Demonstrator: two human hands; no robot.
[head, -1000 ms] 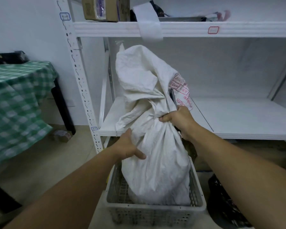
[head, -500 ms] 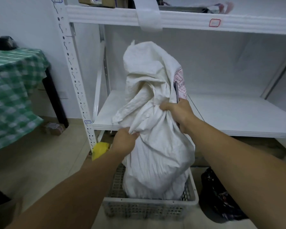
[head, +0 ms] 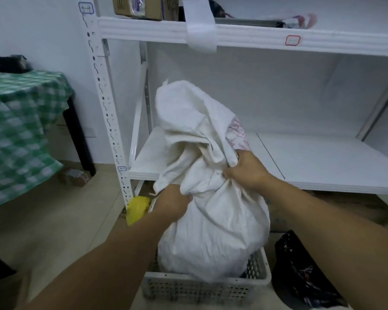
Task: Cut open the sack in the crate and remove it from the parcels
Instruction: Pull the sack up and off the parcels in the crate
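Note:
A full white woven sack (head: 213, 229) stands upright in a grey perforated plastic crate (head: 202, 287) on the floor. Its loose top is bunched and flops over, with red print showing at the right side. My left hand (head: 173, 203) grips a fold of the sack's neck on the left. My right hand (head: 244, 168) clutches the gathered neck on the right, and a dark thin tool seen earlier in that hand is hidden now. The parcels inside the sack cannot be seen.
A white metal shelving unit (head: 311, 162) stands right behind the crate, with cardboard boxes (head: 141, 7) on its upper shelf. A table with a green checked cloth (head: 20, 128) is at the left. A yellow object (head: 137, 209) lies left of the crate, a dark bag (head: 300, 271) at its right.
My left hand moved up from the sack's side to grip its neck. The sack's top has sagged lower and the sack leans slightly right in the crate.

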